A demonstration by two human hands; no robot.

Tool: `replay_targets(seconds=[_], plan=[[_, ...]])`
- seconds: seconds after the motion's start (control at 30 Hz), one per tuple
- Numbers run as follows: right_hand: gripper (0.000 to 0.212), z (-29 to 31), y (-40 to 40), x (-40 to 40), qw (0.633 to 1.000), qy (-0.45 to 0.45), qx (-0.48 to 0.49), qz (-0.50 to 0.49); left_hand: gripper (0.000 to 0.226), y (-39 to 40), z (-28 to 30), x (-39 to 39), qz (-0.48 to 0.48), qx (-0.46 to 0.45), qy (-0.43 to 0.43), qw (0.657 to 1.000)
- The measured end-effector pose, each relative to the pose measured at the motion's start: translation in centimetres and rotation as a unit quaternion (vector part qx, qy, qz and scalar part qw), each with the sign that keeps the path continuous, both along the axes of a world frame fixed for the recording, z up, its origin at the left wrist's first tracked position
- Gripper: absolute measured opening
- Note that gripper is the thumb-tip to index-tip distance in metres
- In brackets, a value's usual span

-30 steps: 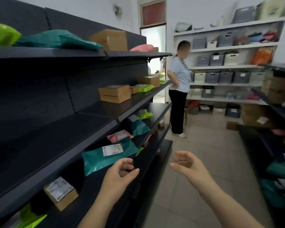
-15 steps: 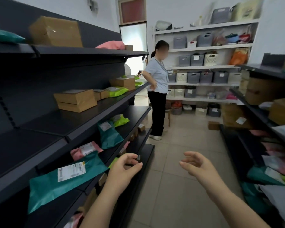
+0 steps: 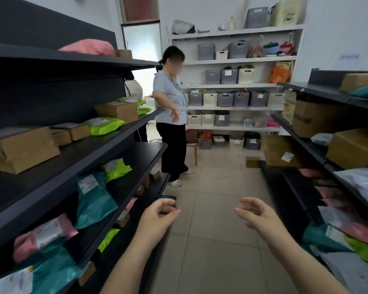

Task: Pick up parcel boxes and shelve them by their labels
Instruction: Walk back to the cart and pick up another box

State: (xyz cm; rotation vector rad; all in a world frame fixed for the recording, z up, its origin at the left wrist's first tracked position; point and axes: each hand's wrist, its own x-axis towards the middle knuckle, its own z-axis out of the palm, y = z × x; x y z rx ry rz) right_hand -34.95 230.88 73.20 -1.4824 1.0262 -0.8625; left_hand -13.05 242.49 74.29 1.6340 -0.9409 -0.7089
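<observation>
Both my hands hang empty over the aisle floor. My left hand (image 3: 157,217) is loosely curled, fingers apart, beside the end of the low black shelves (image 3: 123,136) on the left. My right hand (image 3: 257,215) is open with its fingers spread. Brown parcel boxes (image 3: 21,148) and another box (image 3: 117,111) sit on the left middle shelf, among green (image 3: 105,125), teal (image 3: 94,200) and pink (image 3: 40,234) mailer bags. More boxes (image 3: 353,148) lie on the right rack (image 3: 319,90). A small box (image 3: 252,161) rests on the floor ahead.
A person (image 3: 173,115) in a light shirt and black trousers stands in the aisle by the far end of the left shelves, one arm out. White wall shelves (image 3: 234,85) with grey and white baskets close off the back. Tiled floor runs between the two racks.
The view has swung right and advanced down the aisle. The left shelves slid leftward and the right rack came into sight. Both hands stayed empty in front of me.
</observation>
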Motion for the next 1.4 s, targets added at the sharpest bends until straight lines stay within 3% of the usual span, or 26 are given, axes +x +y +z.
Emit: replay_targets(seconds=[0.2, 0.57, 1.4], plan=[[0.031, 0.3, -9.0, 4.0, 0.999, -0.003, 0.002, -0.044, 0.016, -10.7, 0.2, 4.8, -0.041, 0.003, -0.011, 0.999], [0.027, 0.4, -26.1, 8.5, 0.994, -0.015, 0.014, -0.111, 0.017, -30.7, 0.5, 10.0, -0.091, -0.002, -0.037, 0.995], [0.027, -3.0, -76.7, 16.8, 0.992, 0.016, 0.049, -0.115, 0.016, -83.7, -3.7, 19.1, -0.111, 0.022, 0.014, 0.993]])
